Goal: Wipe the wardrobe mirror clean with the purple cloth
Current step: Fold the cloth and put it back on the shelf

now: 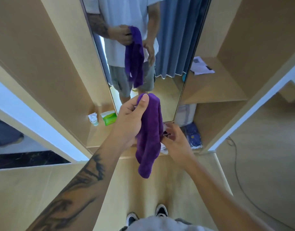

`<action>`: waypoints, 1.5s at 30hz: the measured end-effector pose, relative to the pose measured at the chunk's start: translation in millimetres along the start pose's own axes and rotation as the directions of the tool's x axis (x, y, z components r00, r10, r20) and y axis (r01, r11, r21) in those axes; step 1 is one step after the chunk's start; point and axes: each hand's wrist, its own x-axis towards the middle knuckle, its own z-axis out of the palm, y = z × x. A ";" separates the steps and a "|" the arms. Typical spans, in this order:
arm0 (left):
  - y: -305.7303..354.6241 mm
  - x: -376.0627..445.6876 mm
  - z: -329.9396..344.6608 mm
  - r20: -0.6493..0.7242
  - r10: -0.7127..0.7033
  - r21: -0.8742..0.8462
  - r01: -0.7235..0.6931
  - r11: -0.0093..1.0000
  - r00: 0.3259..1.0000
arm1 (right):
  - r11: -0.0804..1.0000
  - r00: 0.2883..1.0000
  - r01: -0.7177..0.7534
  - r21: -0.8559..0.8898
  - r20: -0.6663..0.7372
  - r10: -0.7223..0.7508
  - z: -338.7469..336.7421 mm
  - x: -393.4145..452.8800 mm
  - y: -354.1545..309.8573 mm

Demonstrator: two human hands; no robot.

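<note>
purple cloth [149,135] hangs limp and bunched from the left hand [129,121], pinched at its top end between thumb and curled fingers; long axis runs straight down, lower end dangling free in front of the body. right hand [174,140] sits just beside the cloth's middle on its right side, fingers loosely bent and part open, not clearly gripping anything; whether the fingertips touch the fabric i cannot tell. a small dark-and-white item shows behind that hand, too hidden to name. wardrobe mirror [170,90] stands directly ahead of both hands, a tall narrow pane set between pale wood wardrobe panels, long axis vertical, parallel to the hanging cloth. cloth is near the lower part of the glass but reads as apart from it, not yet pressed on. left hand is the nearer and the only one holding, so the reach to the glass likely goes forward and up from that side. judgement: wiping not begun; cloth probably needs bunching into a pad first. green tissue pack [109,117] and small white cup [94,120] on the shelf left of the mirror base, well clear.
</note>
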 end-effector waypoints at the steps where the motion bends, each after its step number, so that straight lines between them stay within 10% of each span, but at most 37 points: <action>1: 1.4 0.9 3.0 0.024 -0.032 -0.026 0.033 0.999 0.999 | 0.997 0.998 -0.054 0.058 0.018 0.053 -4.0 0.6 4.6; 10: 7.4 8.5 29.3 0.142 -0.163 -0.106 0.179 0.978 0.976 | 0.927 0.963 -0.269 0.263 0.090 0.254 -24.3 -14.0 17.8; 18: 5.5 16.2 32.3 0.103 -0.310 -0.147 0.323 0.935 0.945 | 0.843 0.976 -0.097 0.529 -0.118 0.186 -62.2 -9.9 20.9; 29: -0.5 14.6 54.1 0.216 -0.314 -0.194 0.356 0.914 0.924 | 0.987 0.917 0.078 0.138 -0.399 -0.017 -68.0 0.8 42.5; 39: 13.7 32.3 35.2 0.313 -0.303 0.021 0.312 0.950 0.900 | 0.962 0.989 0.046 0.268 0.126 -0.082 -55.7 7.2 -12.7; 45: 11.8 66.5 -4.2 0.188 -0.325 0.114 0.308 0.945 0.927 | 0.927 0.985 -0.123 0.355 0.159 0.070 -33.7 -0.5 -35.4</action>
